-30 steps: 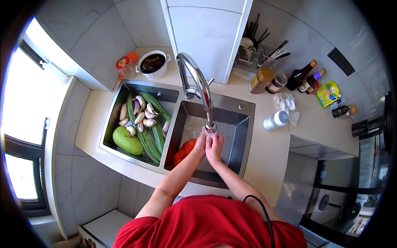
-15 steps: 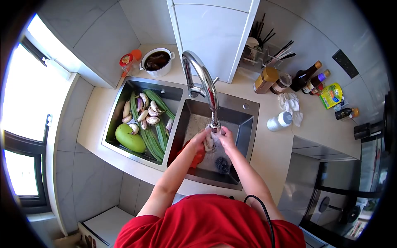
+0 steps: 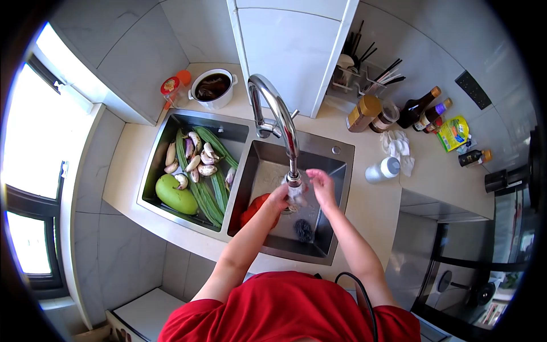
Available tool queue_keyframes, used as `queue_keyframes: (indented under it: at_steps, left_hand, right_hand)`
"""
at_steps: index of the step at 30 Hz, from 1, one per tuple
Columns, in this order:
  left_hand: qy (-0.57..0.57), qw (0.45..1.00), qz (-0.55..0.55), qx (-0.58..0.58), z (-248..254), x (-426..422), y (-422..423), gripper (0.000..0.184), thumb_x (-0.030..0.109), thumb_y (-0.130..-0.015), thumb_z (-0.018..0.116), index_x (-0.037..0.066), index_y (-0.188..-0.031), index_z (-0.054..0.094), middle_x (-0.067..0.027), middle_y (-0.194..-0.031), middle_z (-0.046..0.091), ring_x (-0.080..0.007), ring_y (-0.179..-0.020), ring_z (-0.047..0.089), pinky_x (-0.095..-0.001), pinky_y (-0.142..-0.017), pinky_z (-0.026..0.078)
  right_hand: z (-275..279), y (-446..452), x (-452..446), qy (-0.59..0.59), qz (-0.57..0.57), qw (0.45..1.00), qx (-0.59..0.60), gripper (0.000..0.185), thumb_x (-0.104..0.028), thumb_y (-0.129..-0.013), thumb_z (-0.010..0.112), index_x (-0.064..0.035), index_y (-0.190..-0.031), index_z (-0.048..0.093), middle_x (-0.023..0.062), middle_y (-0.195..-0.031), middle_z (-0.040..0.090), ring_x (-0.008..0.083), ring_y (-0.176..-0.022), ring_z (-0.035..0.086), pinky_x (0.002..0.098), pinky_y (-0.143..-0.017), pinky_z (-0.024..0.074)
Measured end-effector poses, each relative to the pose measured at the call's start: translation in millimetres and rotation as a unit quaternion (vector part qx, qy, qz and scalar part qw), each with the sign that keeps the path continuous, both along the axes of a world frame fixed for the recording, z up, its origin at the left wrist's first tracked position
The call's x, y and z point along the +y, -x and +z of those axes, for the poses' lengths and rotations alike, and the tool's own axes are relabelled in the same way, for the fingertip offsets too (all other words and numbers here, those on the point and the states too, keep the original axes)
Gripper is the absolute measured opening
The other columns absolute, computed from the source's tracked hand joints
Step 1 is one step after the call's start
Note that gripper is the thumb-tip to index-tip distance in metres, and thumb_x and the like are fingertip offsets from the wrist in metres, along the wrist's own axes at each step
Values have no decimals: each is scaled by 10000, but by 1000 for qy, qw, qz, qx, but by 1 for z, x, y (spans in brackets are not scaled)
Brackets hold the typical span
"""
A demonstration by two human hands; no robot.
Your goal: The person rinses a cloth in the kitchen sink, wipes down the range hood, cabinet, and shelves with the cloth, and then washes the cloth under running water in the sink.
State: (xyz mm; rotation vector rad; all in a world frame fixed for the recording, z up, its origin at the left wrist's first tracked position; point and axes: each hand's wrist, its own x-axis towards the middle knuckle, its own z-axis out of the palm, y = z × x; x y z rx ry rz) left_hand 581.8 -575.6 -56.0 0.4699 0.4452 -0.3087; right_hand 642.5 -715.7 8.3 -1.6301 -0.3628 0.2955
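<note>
Water runs from the curved faucet (image 3: 279,108) into the right sink basin (image 3: 262,179). My left hand (image 3: 279,196) is at the left of the stream, its fingers closed round a pale, wet thing (image 3: 296,196) that is too blurred to name. To the right of the faucet head, my right hand (image 3: 320,183) is raised with bent fingers; its fingertips are too small to read clearly. A red-orange item (image 3: 254,210) lies under my left forearm. On the basin floor, below my right hand, sits a dark scrubber (image 3: 303,230).
The left basin (image 3: 232,132) holds a green gourd (image 3: 176,195), ridged green gourds (image 3: 208,202) and several purple-white pieces (image 3: 206,170). Behind it stands a white pot (image 3: 212,102). To the right are a white bottle (image 3: 382,170), a cloth (image 3: 397,145), jars (image 3: 363,113) and sauce bottles (image 3: 419,107).
Half a second ago both hands were close round the stream; my right hand has since lifted up and to the right. The dark scrubber, hidden a second ago, is visible.
</note>
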Motion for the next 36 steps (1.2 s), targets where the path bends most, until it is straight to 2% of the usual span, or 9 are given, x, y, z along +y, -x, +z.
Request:
queue_keyframes:
  at_steps: [8, 11, 18, 21, 24, 27, 29, 31, 36]
  left_hand:
    - [-25, 1000, -4, -11, 1, -4, 10, 273, 260, -944, 474, 87, -1148, 531, -92, -1016, 624, -241, -910, 628, -405, -829, 504]
    - [8, 999, 35, 21, 13, 3, 29, 304, 306, -949, 462, 75, -1134, 530, -103, -970, 631, -250, -905, 627, -397, -803, 514]
    - [14, 997, 64, 49, 31, 7, 51, 327, 373, -898, 557, 95, -1070, 554, -87, -911, 635, -237, -814, 626, -369, -721, 522]
    - [32, 996, 74, 32, 48, 10, 53, 294, 358, -895, 567, 101, -1038, 561, -80, -887, 637, -232, -804, 628, -373, -723, 524]
    - [46, 995, 86, 10, 52, 10, 55, 268, 335, -887, 585, 102, -1019, 563, -75, -878, 639, -229, -802, 631, -379, -729, 526]
    - [61, 991, 117, 24, 42, 9, 63, 257, 305, -877, 606, 91, -1011, 559, -78, -876, 641, -231, -791, 634, -386, -720, 534]
    - [59, 989, 124, 56, 35, 6, 69, 237, 290, -873, 613, 94, -998, 566, -80, -869, 644, -232, -779, 636, -391, -705, 539]
    - [65, 990, 115, 57, 26, 2, 70, 227, 295, -869, 617, 99, -977, 576, -79, -860, 647, -236, -768, 637, -392, -697, 541]
    - [37, 990, 118, 66, 44, -2, 82, 236, 315, -864, 621, 102, -958, 577, -74, -850, 646, -230, -774, 638, -390, -705, 540]
  right_hand:
    - [14, -77, 55, -181, 85, 977, 79, 481, -163, -931, 446, 28, -1358, 333, 182, -1377, 381, 253, -1269, 386, 362, -1062, 291]
    - [34, -99, 91, -111, 100, 986, 77, 604, -91, -880, 405, 1, -1428, 169, 181, -1483, 203, 245, -1386, 169, 343, -1114, 166]
    - [26, -127, 135, -36, 182, 975, 124, 660, -79, -845, 412, -16, -1439, 134, 163, -1493, 188, 249, -1389, 153, 303, -1115, 143]
    - [-11, -92, 89, -154, 134, 978, 42, 489, -318, -933, 508, -52, -1335, 426, 74, -1295, 489, 146, -1178, 439, 317, -989, 340]
    - [5, -13, 41, -72, 0, 959, 274, 435, -289, -928, 518, -38, -1281, 477, 60, -1191, 560, 137, -1119, 493, 292, -960, 363]
    - [51, 23, 28, -175, -8, 966, 189, 508, -286, -838, 638, -11, -1239, 489, 91, -1212, 556, 205, -1097, 523, 343, -950, 388]
    - [97, 39, 41, -59, -1, 973, -224, 459, -243, -814, 671, -20, -1181, 511, 113, -1071, 602, 237, -1010, 562, 371, -859, 435]
    - [120, 37, 55, 43, -24, 930, -365, 331, -215, -796, 687, -29, -1038, 559, 137, -922, 602, 276, -894, 581, 384, -769, 451]
    - [127, 2, 40, 57, -47, 960, -271, 162, -200, -830, 647, -47, -879, 636, 120, -753, 613, 257, -647, 591, 343, -604, 464]
